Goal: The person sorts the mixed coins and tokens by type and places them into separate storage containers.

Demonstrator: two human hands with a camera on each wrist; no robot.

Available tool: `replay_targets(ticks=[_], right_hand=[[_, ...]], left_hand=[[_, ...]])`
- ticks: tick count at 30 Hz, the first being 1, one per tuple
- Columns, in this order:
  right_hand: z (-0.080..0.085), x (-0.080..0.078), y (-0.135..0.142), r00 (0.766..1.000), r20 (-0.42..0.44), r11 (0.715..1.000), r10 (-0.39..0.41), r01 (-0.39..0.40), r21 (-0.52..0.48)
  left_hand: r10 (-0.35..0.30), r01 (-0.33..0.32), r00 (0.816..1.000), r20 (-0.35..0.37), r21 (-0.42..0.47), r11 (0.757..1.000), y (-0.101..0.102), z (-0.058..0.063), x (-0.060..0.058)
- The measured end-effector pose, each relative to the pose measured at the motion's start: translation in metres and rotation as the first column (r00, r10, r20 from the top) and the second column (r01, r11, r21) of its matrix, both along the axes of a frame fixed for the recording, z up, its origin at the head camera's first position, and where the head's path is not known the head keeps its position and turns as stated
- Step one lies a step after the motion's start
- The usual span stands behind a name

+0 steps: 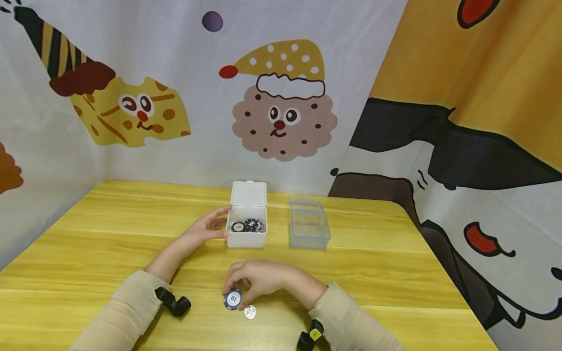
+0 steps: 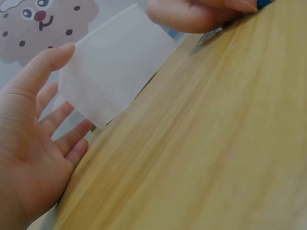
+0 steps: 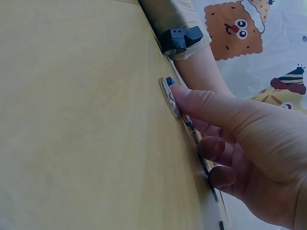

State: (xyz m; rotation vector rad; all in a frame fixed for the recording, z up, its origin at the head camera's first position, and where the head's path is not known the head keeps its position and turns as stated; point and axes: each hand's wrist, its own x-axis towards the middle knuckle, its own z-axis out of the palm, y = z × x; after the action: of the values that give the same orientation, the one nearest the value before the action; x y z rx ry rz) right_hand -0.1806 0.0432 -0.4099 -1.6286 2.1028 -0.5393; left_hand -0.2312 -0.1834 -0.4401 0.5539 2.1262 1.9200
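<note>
A blue and white poker chip (image 1: 233, 299) marked 10 is pinched between the thumb and fingers of my right hand (image 1: 262, 279), low over the table's near part. Just right of it lies a silver coin-like disc (image 1: 250, 312); the right wrist view shows that disc (image 3: 169, 99) edge-on by my thumb. My left hand (image 1: 205, 230), fingers extended, rests against the left side of a white plastic box (image 1: 246, 240). The box's lid stands up at the back, and several poker chips (image 1: 252, 224), black and blue, lie inside.
A clear divided plastic case (image 1: 310, 236) sits right of the white box. The wooden table (image 1: 386, 273) ends at a cartoon-printed curtain (image 1: 197, 161) behind. Black devices (image 1: 172, 302) are strapped on both wrists.
</note>
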Motion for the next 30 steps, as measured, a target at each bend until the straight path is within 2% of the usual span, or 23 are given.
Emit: replay_targets(ticks=[21, 24, 30], right_hand=[[-0.002, 0.002, 0.001, 0.999, 0.036, 0.999, -0.038, 0.039, -0.032], [-0.003, 0.001, 0.002, 0.998, 0.038, 0.998, -0.040, 0.042, -0.050], [-0.001, 0.000, 0.005, 0.994, 0.092, 0.993, -0.064, 0.072, -0.093]], left_hand=[[-0.004, 0.004, 1.000, 0.003, 0.010, 1.000, 0.000, 0.000, 0.000], [-0.010, 0.009, 1.000, 0.010, 0.011, 1.000, 0.001, 0.004, 0.002], [-0.015, 0.015, 1.000, 0.013, 0.006, 1.000, 0.005, 0.019, 0.012]])
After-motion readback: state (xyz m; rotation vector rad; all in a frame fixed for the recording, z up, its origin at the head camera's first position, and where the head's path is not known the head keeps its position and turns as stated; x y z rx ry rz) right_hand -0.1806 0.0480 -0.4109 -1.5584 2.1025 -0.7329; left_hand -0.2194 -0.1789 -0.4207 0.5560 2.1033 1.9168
